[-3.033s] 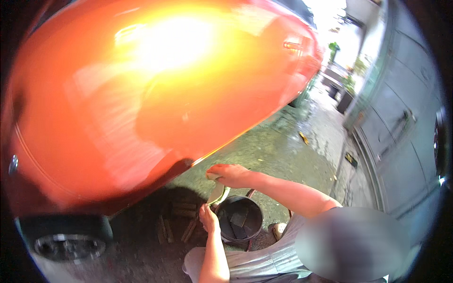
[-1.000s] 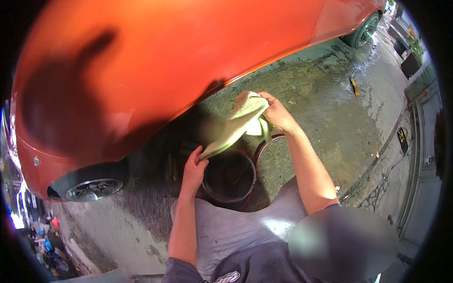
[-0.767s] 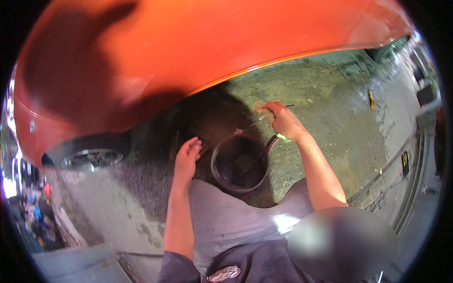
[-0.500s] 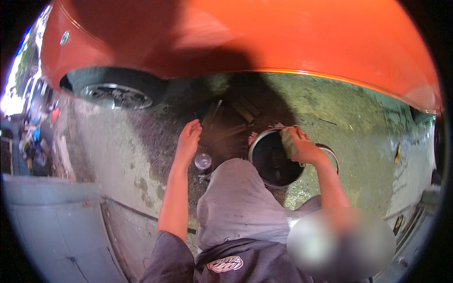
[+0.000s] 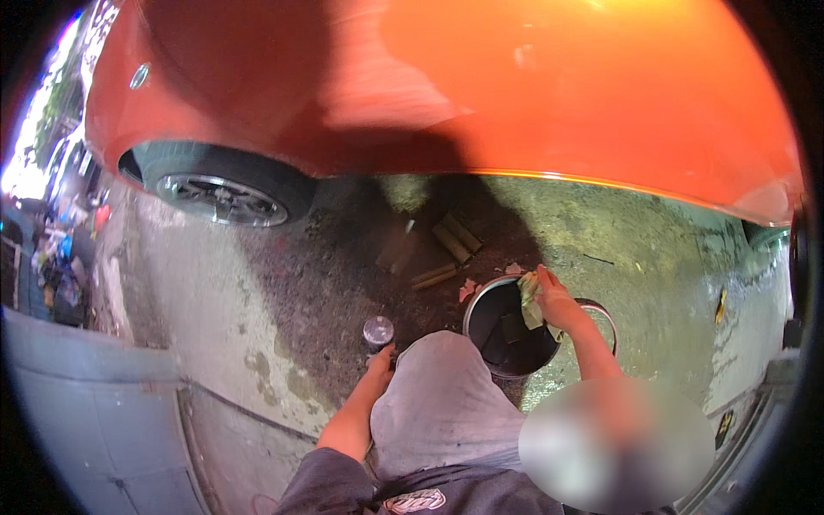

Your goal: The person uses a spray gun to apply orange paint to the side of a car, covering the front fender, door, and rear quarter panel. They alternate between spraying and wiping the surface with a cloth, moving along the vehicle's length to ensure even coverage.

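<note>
My right hand [image 5: 558, 307] grips a yellowish-green cloth [image 5: 530, 302] over the right part of a round dark bucket [image 5: 499, 359]. The cloth hangs down inside the rim, and a dark, squarish shape shows in the bucket. Low beside my left knee, my left hand [image 5: 379, 369] is closed at the lower part of a small clear container [image 5: 378, 330] with a round end. Some of its fingers are hidden, so the grip shows only in part. Pinkish scraps [image 5: 468, 289] lie against the bucket's far side.
An orange-red car [image 5: 549, 103] stretches across the far side, with its wheel [image 5: 225, 199] at the left. Wooden pieces [image 5: 457, 238] lie on the shaded concrete. A yellow item [image 5: 721, 305] lies at the right. Grey panels [image 5: 94, 412] stand at the near left, with clutter [image 5: 64, 257] beyond.
My left hand has come down and back from the raised position to the clear container. My right hand stays at the bucket, and the cloth now hangs looser. The whole view has shifted slightly.
</note>
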`<state>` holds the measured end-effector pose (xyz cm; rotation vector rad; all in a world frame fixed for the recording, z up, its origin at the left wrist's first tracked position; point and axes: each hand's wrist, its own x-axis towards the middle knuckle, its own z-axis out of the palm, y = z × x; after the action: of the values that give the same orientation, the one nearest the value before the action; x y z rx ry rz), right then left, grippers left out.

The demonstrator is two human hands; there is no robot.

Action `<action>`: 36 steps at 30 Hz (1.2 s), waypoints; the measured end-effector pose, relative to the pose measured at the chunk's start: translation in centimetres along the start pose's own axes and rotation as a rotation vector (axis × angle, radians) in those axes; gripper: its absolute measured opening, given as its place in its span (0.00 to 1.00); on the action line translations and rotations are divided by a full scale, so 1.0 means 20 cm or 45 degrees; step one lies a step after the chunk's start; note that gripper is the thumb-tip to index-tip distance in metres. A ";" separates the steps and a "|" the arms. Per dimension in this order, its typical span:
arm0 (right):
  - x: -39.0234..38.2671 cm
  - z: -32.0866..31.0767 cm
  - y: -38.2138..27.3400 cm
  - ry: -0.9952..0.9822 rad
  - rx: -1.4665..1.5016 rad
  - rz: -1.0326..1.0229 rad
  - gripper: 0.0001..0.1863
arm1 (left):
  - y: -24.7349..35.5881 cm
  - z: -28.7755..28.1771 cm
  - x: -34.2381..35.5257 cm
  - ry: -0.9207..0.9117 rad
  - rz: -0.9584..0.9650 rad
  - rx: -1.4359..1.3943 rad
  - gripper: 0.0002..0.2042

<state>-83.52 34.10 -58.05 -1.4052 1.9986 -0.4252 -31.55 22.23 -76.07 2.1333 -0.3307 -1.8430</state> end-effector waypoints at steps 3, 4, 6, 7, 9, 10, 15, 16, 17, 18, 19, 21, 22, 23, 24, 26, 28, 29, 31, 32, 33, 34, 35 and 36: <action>-0.02 0.00 0.03 0.047 0.009 0.016 0.43 | 0.00 0.13 0.06 0.257 0.181 0.460 0.45; -0.01 -0.01 -0.01 0.004 0.089 0.042 0.44 | -0.01 -0.05 0.11 0.130 0.366 0.638 0.39; -0.06 -0.09 -0.15 -0.016 -0.018 0.136 0.46 | -0.04 -0.10 0.09 0.113 0.556 0.930 0.27; -0.10 -0.14 -0.21 -0.009 -0.074 0.183 0.47 | -0.04 -0.11 0.06 0.112 0.675 1.067 0.23; -0.14 -0.13 -0.21 0.185 -0.249 0.027 0.49 | 0.01 -0.16 -0.03 0.035 0.801 1.148 0.24; -0.15 -0.11 -0.22 0.273 -0.333 -0.062 0.49 | 0.07 -0.18 -0.07 -0.017 0.702 0.777 0.22; -0.27 -0.07 -0.37 0.184 0.187 -0.485 0.46 | 0.38 0.05 -0.73 -0.238 0.174 -0.025 0.18; -0.29 -0.06 -0.42 0.111 0.365 -0.557 0.45 | 0.43 0.06 -0.82 -0.248 0.259 0.024 0.17; -0.32 -0.06 -0.50 0.005 0.369 -0.583 0.45 | 0.49 0.08 -0.95 -0.257 0.348 0.062 0.17; -0.35 -0.07 -0.56 -0.113 0.470 -0.589 0.45 | 0.53 0.11 -1.08 -0.264 0.440 0.092 0.16; -0.38 -0.07 -0.62 -0.237 0.570 -0.606 0.45 | 0.58 0.15 -1.22 -0.282 0.470 0.203 0.15; -0.43 -0.04 -0.72 -0.400 0.625 -0.633 0.46 | 0.68 0.27 -1.51 -0.312 0.537 0.431 0.14; -0.45 -0.01 -0.72 -0.405 0.602 -0.693 0.48 | 0.71 0.35 -1.60 -0.330 0.541 0.516 0.14; -0.46 0.01 -0.73 -0.441 0.661 -0.686 0.49 | 0.72 0.42 -1.69 -0.345 0.544 0.596 0.14; -0.47 0.01 -0.75 -0.482 0.714 -0.676 0.50 | 0.72 0.49 -1.77 -0.365 0.543 0.670 0.14; -0.48 0.03 -0.75 -0.487 0.810 -0.656 0.53 | 0.67 0.64 -1.89 -0.426 0.572 0.706 0.13; -0.48 0.01 -0.77 -0.366 1.014 -0.624 0.47 | 0.60 0.79 -1.99 -0.604 0.620 0.675 0.17; -0.49 -0.01 -0.79 -0.305 1.112 -0.614 0.44 | 0.55 0.85 -1.98 -0.644 0.766 0.670 0.20; -0.43 0.06 -0.74 -0.131 1.181 -0.564 0.45 | 0.47 1.02 -1.91 -0.740 1.050 0.680 0.27; -0.42 0.05 -0.72 0.023 1.204 -0.540 0.42 | 0.45 1.11 -1.91 -0.763 1.106 0.712 0.30; -0.41 0.02 -0.71 0.180 1.216 -0.510 0.39 | 0.45 1.20 -1.93 -0.797 1.160 0.746 0.33; -0.38 -0.02 -0.67 0.128 1.272 -0.402 0.37 | 0.46 1.29 -1.96 -0.835 1.263 0.787 0.35; -0.36 -0.07 -0.63 0.081 1.324 -0.287 0.35 | 0.45 1.34 -1.95 -0.889 1.288 0.782 0.35; -0.37 -0.16 -0.62 0.090 1.351 -0.153 0.32 | 0.45 1.41 -1.94 -0.946 1.314 0.774 0.36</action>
<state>-75.21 35.90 -45.99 -0.8047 1.3311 -1.3486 -64.96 25.86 -40.78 0.9483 -1.9040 -1.8128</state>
